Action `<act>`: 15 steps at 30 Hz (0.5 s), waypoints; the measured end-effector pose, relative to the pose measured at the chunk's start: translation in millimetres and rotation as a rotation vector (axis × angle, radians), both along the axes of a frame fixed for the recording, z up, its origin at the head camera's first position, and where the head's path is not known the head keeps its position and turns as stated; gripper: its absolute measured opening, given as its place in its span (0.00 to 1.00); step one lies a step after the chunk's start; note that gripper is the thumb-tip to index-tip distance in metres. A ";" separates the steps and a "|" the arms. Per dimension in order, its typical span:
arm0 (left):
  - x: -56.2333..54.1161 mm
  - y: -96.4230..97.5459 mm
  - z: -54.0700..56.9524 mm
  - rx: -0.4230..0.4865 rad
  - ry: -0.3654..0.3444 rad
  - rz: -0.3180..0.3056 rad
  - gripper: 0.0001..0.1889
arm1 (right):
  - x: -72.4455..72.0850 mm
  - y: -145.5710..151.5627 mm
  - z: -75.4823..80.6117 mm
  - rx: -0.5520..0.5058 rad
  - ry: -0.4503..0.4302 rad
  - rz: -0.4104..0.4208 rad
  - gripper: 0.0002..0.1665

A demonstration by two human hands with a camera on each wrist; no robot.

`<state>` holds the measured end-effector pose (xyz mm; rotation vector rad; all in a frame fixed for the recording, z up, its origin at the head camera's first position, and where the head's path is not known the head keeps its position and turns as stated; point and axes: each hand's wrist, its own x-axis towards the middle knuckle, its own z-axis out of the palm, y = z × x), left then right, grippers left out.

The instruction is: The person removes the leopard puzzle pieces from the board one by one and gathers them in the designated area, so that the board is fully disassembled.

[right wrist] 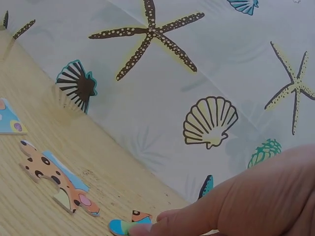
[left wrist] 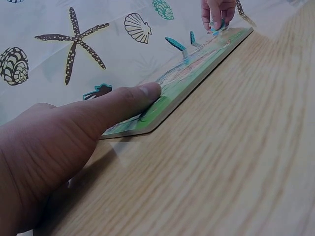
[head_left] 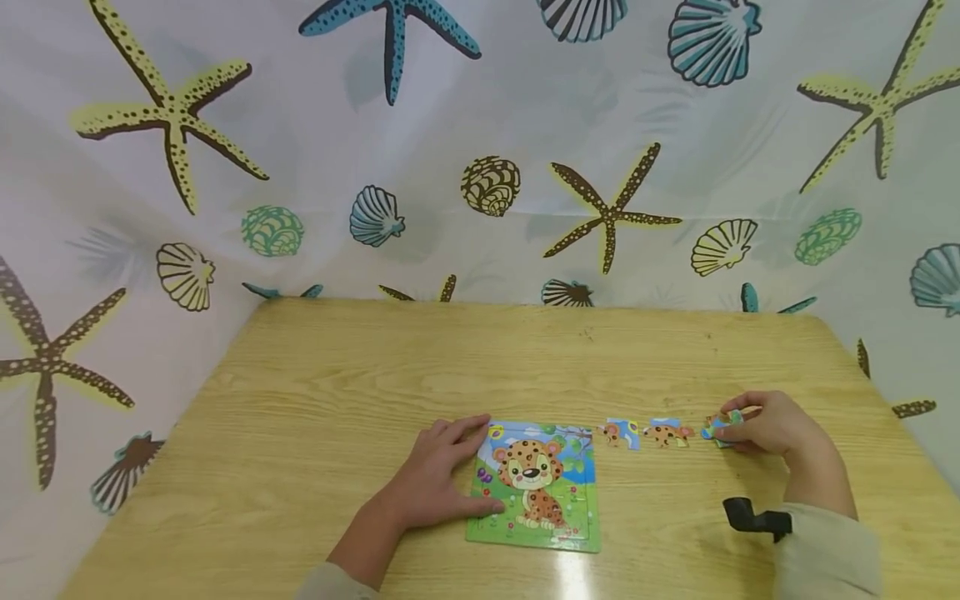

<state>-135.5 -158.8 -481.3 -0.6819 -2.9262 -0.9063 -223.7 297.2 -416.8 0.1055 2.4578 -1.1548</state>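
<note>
My left hand (head_left: pixel 442 475) rests spread on the left side of a jigsaw puzzle board (head_left: pixel 536 540) showing a spotted leopard cub. Its thumb (left wrist: pixel 128 98) lies straight across the board's face, while the other fingers reach the upper left corner. Off to the right, my right hand (head_left: pixel 768 429) pinches a small blue and green puzzle piece (head_left: pixel 723 427) between thumb and fingers. An orange bit (right wrist: pixel 141 215) shows just behind that piece in the right wrist view. Two loose pieces, one with an ear (head_left: pixel 622 433) and one spotted orange (head_left: pixel 670 432), lie between board and hand.
The wooden table (head_left: pixel 337 375) reaches back to a white cloth (head_left: pixel 435 150) printed with starfish and shells, which also hangs at both sides. A black angled part (head_left: pixel 753 518) juts from the right sleeve over the table.
</note>
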 end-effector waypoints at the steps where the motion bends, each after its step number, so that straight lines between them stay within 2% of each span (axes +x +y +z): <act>1: -0.2 0.6 -0.3 0.005 -0.001 -0.003 0.57 | 0.2 -0.4 0.3 0.018 0.004 -0.007 0.27; 8: -1.0 1.1 -3.3 0.013 -0.006 -0.009 0.58 | -0.4 -0.3 -1.9 0.115 0.017 -0.025 0.30; 15: -1.4 -0.6 -3.2 0.001 -0.017 0.002 0.58 | -2.3 0.1 -1.7 0.119 -0.006 -0.031 0.30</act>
